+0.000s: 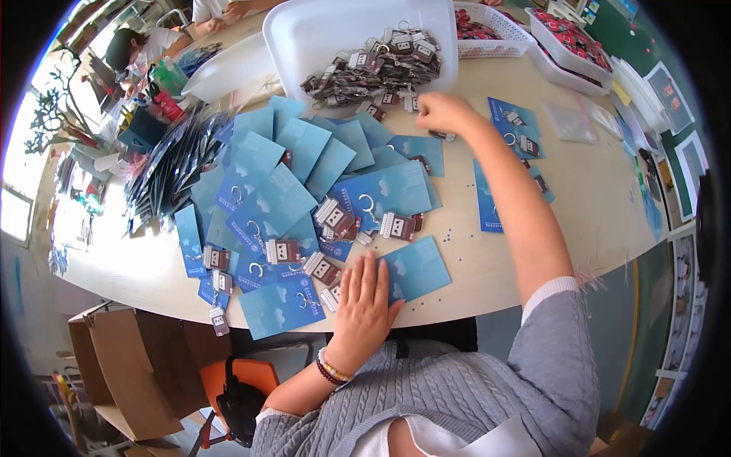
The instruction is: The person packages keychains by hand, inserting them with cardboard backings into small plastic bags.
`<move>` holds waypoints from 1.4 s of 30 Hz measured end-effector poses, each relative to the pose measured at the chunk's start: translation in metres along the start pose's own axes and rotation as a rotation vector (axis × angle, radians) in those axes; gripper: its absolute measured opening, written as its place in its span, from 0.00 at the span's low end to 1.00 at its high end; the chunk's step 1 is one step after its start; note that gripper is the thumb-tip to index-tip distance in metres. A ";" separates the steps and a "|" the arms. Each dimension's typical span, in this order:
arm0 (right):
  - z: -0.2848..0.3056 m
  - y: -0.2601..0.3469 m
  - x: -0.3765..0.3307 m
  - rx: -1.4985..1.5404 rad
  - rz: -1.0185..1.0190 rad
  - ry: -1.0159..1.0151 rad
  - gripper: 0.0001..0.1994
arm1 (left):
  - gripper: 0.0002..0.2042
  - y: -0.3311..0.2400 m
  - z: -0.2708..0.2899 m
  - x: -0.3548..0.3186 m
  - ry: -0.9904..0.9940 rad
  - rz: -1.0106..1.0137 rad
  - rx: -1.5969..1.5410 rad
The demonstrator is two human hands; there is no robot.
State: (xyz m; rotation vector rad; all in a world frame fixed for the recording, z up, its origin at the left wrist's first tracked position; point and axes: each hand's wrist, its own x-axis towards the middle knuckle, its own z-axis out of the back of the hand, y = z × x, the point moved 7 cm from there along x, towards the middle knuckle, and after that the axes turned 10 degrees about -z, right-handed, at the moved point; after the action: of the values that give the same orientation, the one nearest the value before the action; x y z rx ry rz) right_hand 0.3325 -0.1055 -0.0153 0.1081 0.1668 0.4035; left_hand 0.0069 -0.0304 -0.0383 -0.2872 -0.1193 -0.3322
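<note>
My left hand lies flat, fingers stretched, over the left end of a blue card at the table's near edge. Several keychains with brown-and-white tags, such as one keychain, lie beside its fingertips. My right arm reaches far across the table. The right hand is curled closed at the front right of a white plastic bin; a small keychain shows under its fingers, partly hidden. Another keychain is at its fingertips. Inside the bin is a heap of keychains.
A loose pile of blue cards, some with keychains, spreads left of centre. Dark glossy packets lean beyond it. More cards lie right. White baskets with red items stand at the back right. Another person sits far left.
</note>
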 end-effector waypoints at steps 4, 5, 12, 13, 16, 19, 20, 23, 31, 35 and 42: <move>0.019 -0.029 -0.042 0.493 0.126 -0.149 0.06 | 0.33 -0.010 0.002 0.004 0.012 -0.167 -0.026; 0.020 -0.034 -0.054 0.738 0.170 -0.133 0.06 | 0.35 -0.005 0.006 0.008 -0.028 -0.162 -0.044; 0.028 -0.025 -0.152 1.604 0.311 0.058 0.05 | 0.39 0.022 0.016 0.047 -0.005 -0.191 -0.056; 0.024 -0.014 -0.165 1.686 0.384 0.114 0.05 | 0.36 0.024 0.016 0.050 -0.029 -0.221 -0.073; -0.014 0.023 -0.202 1.855 0.309 0.466 0.07 | 0.35 0.031 0.009 0.051 0.018 -0.223 -0.070; -0.058 0.045 -0.233 1.785 0.077 0.567 0.08 | 0.25 0.032 0.015 0.069 0.053 -0.259 -0.349; -0.073 0.048 -0.237 1.777 0.052 0.542 0.07 | 0.21 0.031 0.012 0.073 0.126 -0.238 -0.556; -0.089 0.047 -0.241 1.828 -0.010 0.400 0.07 | 0.12 0.039 0.008 0.074 0.161 0.076 -0.953; -0.087 0.026 -0.240 1.947 -0.091 -0.039 0.06 | 0.12 0.035 -0.007 0.041 0.049 0.320 -1.303; -0.074 0.041 -0.247 1.630 0.013 -0.084 0.06 | 0.14 0.026 -0.006 0.047 -0.019 0.428 -1.352; -0.026 0.052 -0.260 1.029 0.135 -0.442 0.04 | 0.16 0.004 -0.005 0.050 -0.085 0.356 -1.411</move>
State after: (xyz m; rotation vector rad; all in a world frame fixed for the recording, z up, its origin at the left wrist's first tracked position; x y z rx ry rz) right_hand 0.0728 -0.1601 0.0024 1.2172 -0.0865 0.3855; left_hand 0.0557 -0.0438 -0.0361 -1.6979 0.1067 0.0068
